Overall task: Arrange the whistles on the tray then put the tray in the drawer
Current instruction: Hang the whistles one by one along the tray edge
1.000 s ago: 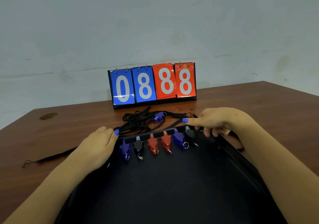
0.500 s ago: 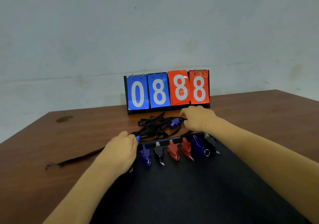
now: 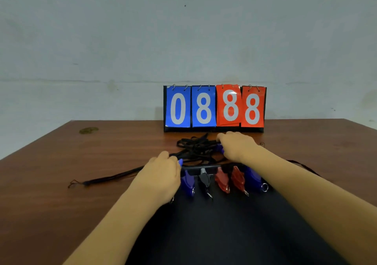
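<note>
Whistles [image 3: 222, 180] sit in a row along the tray's [image 3: 224, 234] far edge, just on our side of both sets of fingers: a purple one, a grey one, two red ones and a blue one, rings pointing toward us. One more blue whistle [image 3: 220, 148] lies off the tray in the cord tangle [image 3: 195, 149], right at our right fingertips. Our right hand [image 3: 236, 145] curls over it, fingers bent down onto it, though we cannot tell whether they have truly closed round it or only touch it. Our left hand [image 3: 163, 172] rests on the tray's left far corner, fingers curled at the cords beside it; whether it pinches a cord or just steadies the tray is hidden under the knuckles. The scoreboard [image 3: 214, 108] stands just beyond the right fingers.

We judge the step to be fetching this last whistle. To do it well, we should pinch the body, not the cord, and lift slowly so the tangle falls away instead of dragging along. We keep the left hand pressing so the tray and the row do not shift, then set the whistle at the row's right end, ring toward us like the rest.
</note>
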A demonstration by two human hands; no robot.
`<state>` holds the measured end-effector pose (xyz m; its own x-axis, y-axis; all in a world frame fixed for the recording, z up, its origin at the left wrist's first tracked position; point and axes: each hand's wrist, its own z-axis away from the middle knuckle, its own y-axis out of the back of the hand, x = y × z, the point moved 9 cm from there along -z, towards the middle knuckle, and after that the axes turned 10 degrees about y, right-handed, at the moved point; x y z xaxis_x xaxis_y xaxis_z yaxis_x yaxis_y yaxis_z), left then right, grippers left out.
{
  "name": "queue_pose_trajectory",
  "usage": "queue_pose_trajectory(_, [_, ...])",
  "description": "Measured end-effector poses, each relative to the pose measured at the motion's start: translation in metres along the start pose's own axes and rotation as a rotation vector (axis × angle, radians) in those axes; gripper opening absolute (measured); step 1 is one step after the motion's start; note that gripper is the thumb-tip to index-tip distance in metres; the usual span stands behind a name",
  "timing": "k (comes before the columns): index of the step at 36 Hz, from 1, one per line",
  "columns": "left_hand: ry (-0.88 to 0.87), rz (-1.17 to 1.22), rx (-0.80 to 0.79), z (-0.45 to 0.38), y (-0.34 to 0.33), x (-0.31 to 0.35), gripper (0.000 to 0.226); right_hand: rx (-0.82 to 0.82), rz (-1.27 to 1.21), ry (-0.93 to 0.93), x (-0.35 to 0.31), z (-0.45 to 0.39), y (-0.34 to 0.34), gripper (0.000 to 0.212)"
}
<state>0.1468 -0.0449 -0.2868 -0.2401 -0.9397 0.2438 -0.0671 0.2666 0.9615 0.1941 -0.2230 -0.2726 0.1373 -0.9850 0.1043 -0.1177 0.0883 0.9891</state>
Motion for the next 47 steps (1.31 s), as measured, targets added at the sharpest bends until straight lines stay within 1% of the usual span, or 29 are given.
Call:
queue_pose_trajectory(2, [0.002,-0.010,0.000,0.001,0.001,0.001,0.022,0.077,-0.070,0.001,0.008,0.003,0.008,0.035])
queue_pose_trajectory(3, [0.003,-0.018,0.001,0.001,0.001,0.001,0.023,0.152,-0.158,0.003,0.012,0.005,0.015,0.032])
queue_pose_trajectory(6, [0.001,-0.049,-0.008,0.001,0.000,0.002,0.026,0.452,-0.491,0.032,0.018,0.025,0.053,0.028])
queue_pose_trajectory(8, [-0.004,-0.067,-0.014,0.000,-0.001,0.004,0.026,0.586,-0.568,0.050,0.022,0.046,0.080,0.028])
queue_pose_trajectory(11, [0.005,-0.054,-0.016,0.000,-0.001,0.005,0.021,0.739,-0.613,0.040,0.040,0.083,0.103,0.029])
queue_pose_trajectory(14, [0.034,-0.023,-0.004,-0.001,-0.001,0.005,0.017,0.795,-0.789,-0.111,0.074,0.118,0.089,0.025])
queue_pose_trajectory(16, [0.040,-0.001,0.013,0.000,0.001,0.004,0.019,0.716,-0.824,-0.191,0.090,0.131,0.070,0.022])
queue_pose_trajectory(19, [0.021,0.006,0.007,0.000,0.002,0.006,0.028,0.543,-0.777,-0.262,0.108,0.134,0.053,0.025])
queue_pose_trajectory(22, [0.018,-0.001,0.003,0.001,0.002,0.006,0.034,0.367,-0.773,-0.261,0.111,0.130,0.043,0.021])
queue_pose_trajectory(26, [0.018,-0.006,0.000,0.003,0.003,0.006,0.034,0.172,-0.758,-0.235,0.106,0.129,0.029,0.019])
queue_pose_trajectory(29, [0.018,-0.017,-0.003,0.004,0.004,0.006,0.034,0.057,-0.763,-0.255,0.105,0.130,0.020,0.027])
queue_pose_trajectory(32, [0.023,-0.036,-0.005,0.004,0.005,0.006,0.036,-0.054,-0.696,-0.236,0.101,0.131,0.015,0.031])
queue_pose_trajectory(38, [0.013,-0.037,-0.010,0.003,0.005,0.005,0.037,-0.117,-0.625,-0.225,0.094,0.128,0.007,0.033])
queue_pose_trajectory(43, [0.011,-0.033,-0.016,0.002,0.003,0.002,0.037,-0.080,-0.544,-0.227,0.093,0.124,0.009,0.027])
queue_pose_trajectory(47, [0.012,-0.039,-0.024,0.002,0.003,0.003,0.035,-0.085,-0.491,-0.232,0.092,0.122,0.008,0.028])
